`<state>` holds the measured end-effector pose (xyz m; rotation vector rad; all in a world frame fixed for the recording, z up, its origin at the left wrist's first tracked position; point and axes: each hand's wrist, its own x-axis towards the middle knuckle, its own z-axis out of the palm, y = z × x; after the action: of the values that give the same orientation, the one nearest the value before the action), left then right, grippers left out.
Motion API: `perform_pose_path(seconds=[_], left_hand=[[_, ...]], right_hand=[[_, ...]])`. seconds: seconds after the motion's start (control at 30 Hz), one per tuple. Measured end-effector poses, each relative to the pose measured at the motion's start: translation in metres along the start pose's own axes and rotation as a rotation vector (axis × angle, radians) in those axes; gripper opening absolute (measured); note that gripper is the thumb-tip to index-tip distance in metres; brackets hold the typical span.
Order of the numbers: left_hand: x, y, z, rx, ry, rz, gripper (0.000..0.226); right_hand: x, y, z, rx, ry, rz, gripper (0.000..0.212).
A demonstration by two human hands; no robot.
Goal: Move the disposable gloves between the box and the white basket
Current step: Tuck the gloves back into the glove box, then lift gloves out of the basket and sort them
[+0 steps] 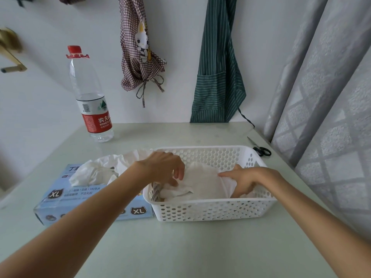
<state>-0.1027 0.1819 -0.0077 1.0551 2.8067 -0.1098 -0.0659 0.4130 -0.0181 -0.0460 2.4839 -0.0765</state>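
Head view: a person's two bare arms reach over a pale green table (180, 247) toward two containers side by side.
White basket (216, 209): perforated plastic, standing right of the box and touching it; white disposable gloves (202, 183) lie crumpled in a heap inside.
Box (80, 199): light blue, marked XL, lying flat; more white gloves (94, 173) bulge out of its top opening and spill toward the basket.
Left hand (162, 167): over the basket's left end, fingers curled down, pinching the glove heap.
Right hand (245, 179): inside the basket's right part, fingers bent and gripping the same white heap.
Water bottle (90, 97): clear, red cap and label, upright behind the box, well apart from it.
Scissors (260, 149): black-handled, just behind the basket's far right corner.
Wall: a checked apron (138, 47) and a striped green apron (216, 67) hang above the table; grey curtain (325, 97) at right.
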Motion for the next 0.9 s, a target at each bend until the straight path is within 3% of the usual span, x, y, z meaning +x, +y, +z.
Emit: perform_pose_path(seconds=[0.17,0.27,0.37,0.5,0.63,0.7,0.8,0.9], left_hand=[[0.001,0.011,0.009,0.031,-0.101,0.033,0.031],[-0.001,0.014,0.007,0.094,-0.041,-0.003,0.025],[-0.009,0.015,-0.003,0.287,0.007,-0.015,0.026],[-0.024,0.022,-0.005,0.476,-0.089,-0.046,0.031],[-0.026,0.019,-0.026,0.238,-0.018,-0.098,0.025],[-0.017,0.020,-0.023,0.105,0.021,-0.041,0.031],[-0.004,0.024,-0.001,0.019,-0.134,0.051,0.053],[0.005,0.019,0.016,0.071,-0.238,0.006,0.069]], right_hand=[[0.006,0.000,-0.002,0.066,0.019,0.037,0.096],[0.005,0.000,0.000,0.069,0.046,0.033,0.096],[0.006,-0.001,0.001,0.084,0.047,0.040,0.096],[0.007,0.002,0.004,0.122,0.042,0.043,0.096],[0.007,0.004,0.008,0.013,0.125,0.016,0.091],[0.002,0.004,0.007,-0.062,0.186,-0.005,0.085],[-0.009,0.007,-0.002,-0.020,0.272,-0.048,0.081],[-0.010,0.005,-0.002,0.020,0.109,-0.033,0.088]])
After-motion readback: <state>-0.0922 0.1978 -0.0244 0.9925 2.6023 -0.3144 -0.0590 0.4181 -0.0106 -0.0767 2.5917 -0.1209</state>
